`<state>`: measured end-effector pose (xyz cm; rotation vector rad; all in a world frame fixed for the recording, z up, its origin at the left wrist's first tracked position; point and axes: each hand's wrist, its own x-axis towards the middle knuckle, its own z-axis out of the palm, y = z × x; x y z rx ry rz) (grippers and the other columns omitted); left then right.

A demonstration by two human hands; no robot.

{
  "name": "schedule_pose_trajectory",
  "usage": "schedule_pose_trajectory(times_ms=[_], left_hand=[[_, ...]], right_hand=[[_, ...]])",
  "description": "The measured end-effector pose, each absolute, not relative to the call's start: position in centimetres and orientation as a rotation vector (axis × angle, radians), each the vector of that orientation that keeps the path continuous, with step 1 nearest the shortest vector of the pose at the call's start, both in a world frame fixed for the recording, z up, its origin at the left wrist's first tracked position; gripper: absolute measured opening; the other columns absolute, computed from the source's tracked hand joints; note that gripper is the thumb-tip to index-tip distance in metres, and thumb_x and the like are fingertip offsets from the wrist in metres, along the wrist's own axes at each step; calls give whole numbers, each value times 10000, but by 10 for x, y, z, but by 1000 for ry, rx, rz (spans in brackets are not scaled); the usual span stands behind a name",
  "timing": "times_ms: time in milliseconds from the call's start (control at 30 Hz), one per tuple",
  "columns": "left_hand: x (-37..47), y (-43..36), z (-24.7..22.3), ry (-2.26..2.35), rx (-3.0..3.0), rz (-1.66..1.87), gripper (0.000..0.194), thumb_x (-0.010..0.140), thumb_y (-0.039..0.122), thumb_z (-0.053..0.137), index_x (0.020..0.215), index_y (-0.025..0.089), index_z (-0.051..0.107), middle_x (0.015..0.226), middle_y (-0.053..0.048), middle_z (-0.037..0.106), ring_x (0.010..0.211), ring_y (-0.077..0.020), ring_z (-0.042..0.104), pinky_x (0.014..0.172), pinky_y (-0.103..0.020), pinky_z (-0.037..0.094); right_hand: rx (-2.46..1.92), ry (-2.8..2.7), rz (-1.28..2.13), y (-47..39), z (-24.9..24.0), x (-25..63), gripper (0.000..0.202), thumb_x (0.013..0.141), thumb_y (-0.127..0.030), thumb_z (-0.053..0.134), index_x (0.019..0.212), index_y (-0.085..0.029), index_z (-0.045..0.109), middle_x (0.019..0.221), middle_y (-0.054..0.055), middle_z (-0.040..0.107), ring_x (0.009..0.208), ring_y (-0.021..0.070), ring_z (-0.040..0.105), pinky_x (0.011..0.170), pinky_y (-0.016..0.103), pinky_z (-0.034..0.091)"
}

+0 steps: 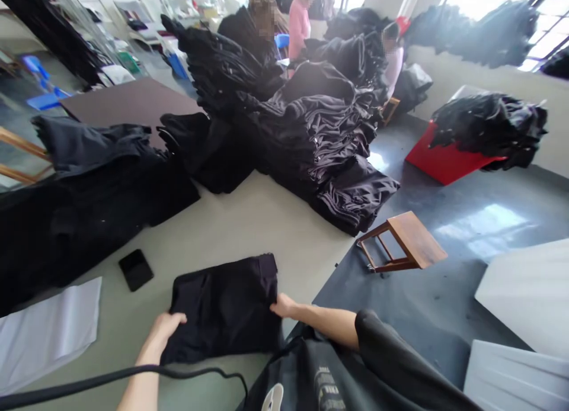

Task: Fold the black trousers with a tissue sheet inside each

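Note:
A folded black garment (226, 310), which looks like a pair of trousers, lies on the pale table (306, 242) right in front of me. My left hand (163, 334) grips its left edge, with the thumb on top and the other fingers hidden under the cloth. At the opposite side, my right hand (284, 306) pinches the right edge near a thicker band of cloth. A dark flat phone-like object (136, 270) rests on the table beyond my left hand.
Tall piles of folded black garments (311, 121) cover the table's far side; more black cloth (89, 215) lies left. White sheeting (57, 322) is at lower left. A black cable (178, 372) crosses in front. A wooden stool (409, 239) and a red bin (438, 162) stand right. People are beyond.

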<state>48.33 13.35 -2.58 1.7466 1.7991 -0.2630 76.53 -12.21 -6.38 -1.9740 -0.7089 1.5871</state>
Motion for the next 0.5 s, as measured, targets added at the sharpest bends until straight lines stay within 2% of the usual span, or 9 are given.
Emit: schedule_pose_trajectory(times_ms=[67,133,200,300,333,400,433,500], left_hand=[[539,171,-15,1823,1884,-473,237,603,258,635,786,142,733,845,-190,784,876,-386,757,738,-424,595],[606,184,-5,1830,2093,-581,354,675,294,653,978,149,764,1040,-222,784,1001,-423,737,829,-506,562],[674,171,0,1664,2362,-623,337,759,258,621,1043,163,775,1137,-222,769,1131,-399,702,978,-533,492],[765,111,-1,1246,2697,-661,306,846,157,532,1011,107,784,1091,-241,768,1141,-360,696,1059,-521,427],[789,86,-3,1071,2748,-723,305,851,128,519,993,71,782,1058,-262,765,1109,-363,705,1062,-529,423],[826,36,-9,874,2769,-737,266,819,105,567,969,92,786,1029,-221,779,1085,-322,711,1125,-501,386],[837,14,-12,777,2787,-697,294,806,98,585,1022,119,783,1090,-195,777,1143,-306,690,1178,-495,338],[844,-18,-16,622,2832,-399,438,819,94,574,1223,162,730,1312,-165,712,1322,-290,588,1260,-501,229]], right_hand=[[-1892,-847,1794,-135,-59,762,138,665,-137,757,606,-191,644,516,-33,576,549,176,623,529,242,467],[-1795,-1018,1837,-144,-54,774,130,646,-130,766,618,-207,664,526,-52,602,560,169,635,559,242,492],[-1776,-1081,1682,-149,-48,804,74,759,-162,672,760,-222,717,643,-44,681,656,156,667,652,240,522],[-1971,-852,1218,-153,-44,867,305,921,-198,447,1060,-207,718,963,29,763,902,155,700,856,264,533],[-2035,-769,1087,-153,-44,888,342,946,-227,421,1146,-197,696,1072,57,759,992,165,695,918,280,526],[-2103,-676,990,-155,-45,922,392,954,-282,442,1269,-176,650,1194,95,736,1079,187,685,972,308,519],[-2108,-675,1018,-156,-47,934,421,948,-302,468,1314,-169,628,1208,102,733,1081,196,689,969,315,525],[-2089,-716,1112,-158,-51,950,462,932,-330,521,1351,-160,616,1180,100,746,1043,205,707,931,316,543]])
